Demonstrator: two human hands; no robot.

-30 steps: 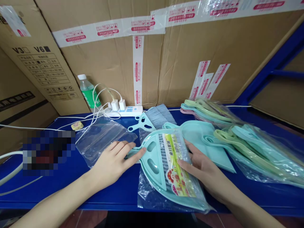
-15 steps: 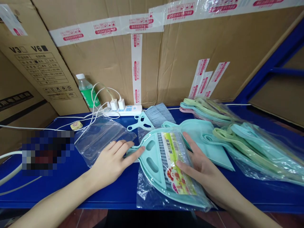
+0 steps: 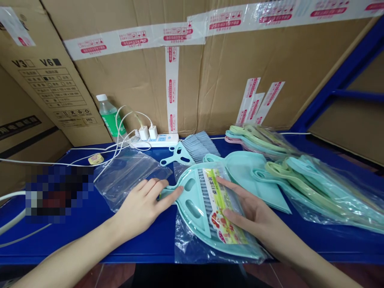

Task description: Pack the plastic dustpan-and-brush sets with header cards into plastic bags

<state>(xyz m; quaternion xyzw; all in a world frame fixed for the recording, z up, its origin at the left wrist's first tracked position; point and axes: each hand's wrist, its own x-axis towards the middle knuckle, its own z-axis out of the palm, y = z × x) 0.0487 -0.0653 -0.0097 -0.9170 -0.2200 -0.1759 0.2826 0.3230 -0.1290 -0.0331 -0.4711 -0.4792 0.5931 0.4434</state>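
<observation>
On the blue table lies a mint-green dustpan (image 3: 185, 208) with a matching brush (image 3: 192, 185) nested on it, grey bristles to the right. My left hand (image 3: 147, 200) is closed around the handle, its index finger stretched along the pan's edge. A clear plastic bag (image 3: 192, 252) lies about the pan. Over the bristles sits a yellow-green printed label card (image 3: 220, 200) with cartoon pictures. My right hand (image 3: 252, 210) rests on the card and plastic, thumb and index finger spread apart; its other fingers are partly hidden.
Behind lie a loose brush (image 3: 198, 148) and a mint dustpan (image 3: 246, 168). Several bagged sets (image 3: 318, 192) are piled to the right. A flat plastic bag (image 3: 129, 176), power strip (image 3: 163, 140), cables and a bottle (image 3: 111, 118) are at left. Cardboard (image 3: 135, 80) stands behind.
My right index finger has moved left and down onto the card's upper part. My left hand keeps its hold on the handle. The view has shifted slightly.
</observation>
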